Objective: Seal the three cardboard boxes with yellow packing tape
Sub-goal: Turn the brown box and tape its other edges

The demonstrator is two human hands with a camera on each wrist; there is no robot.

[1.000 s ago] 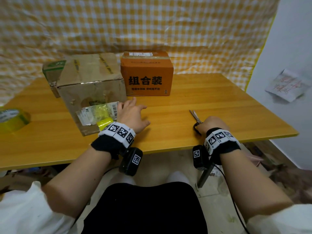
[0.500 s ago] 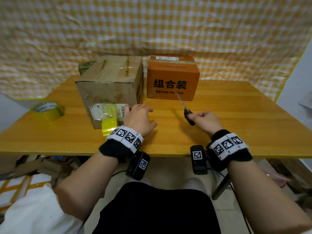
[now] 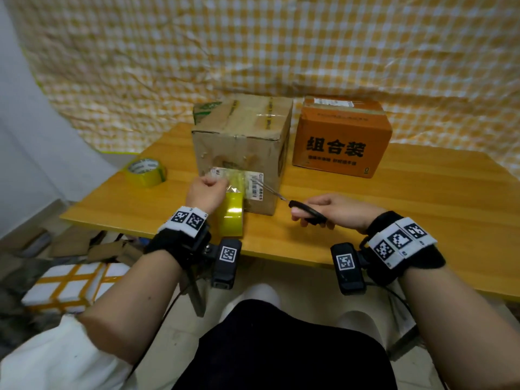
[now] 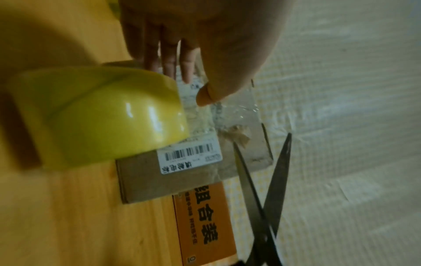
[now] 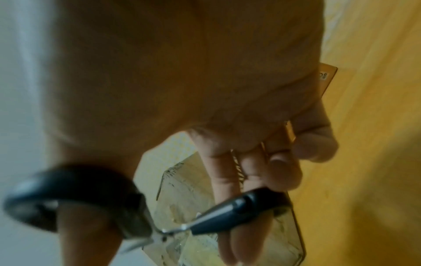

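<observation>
Her left hand (image 3: 206, 192) is pinching the yellow tape (image 3: 229, 213) hanging down the brown box (image 3: 242, 147), while her right hand (image 3: 334, 211) is gripping open scissors (image 3: 284, 199) approaching crosswise.

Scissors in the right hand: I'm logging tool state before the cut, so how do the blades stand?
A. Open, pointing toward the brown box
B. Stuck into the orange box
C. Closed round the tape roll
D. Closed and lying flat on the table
A: the right hand holds the scissors with blades spread, tips aimed at the brown box near the left hand.
</observation>
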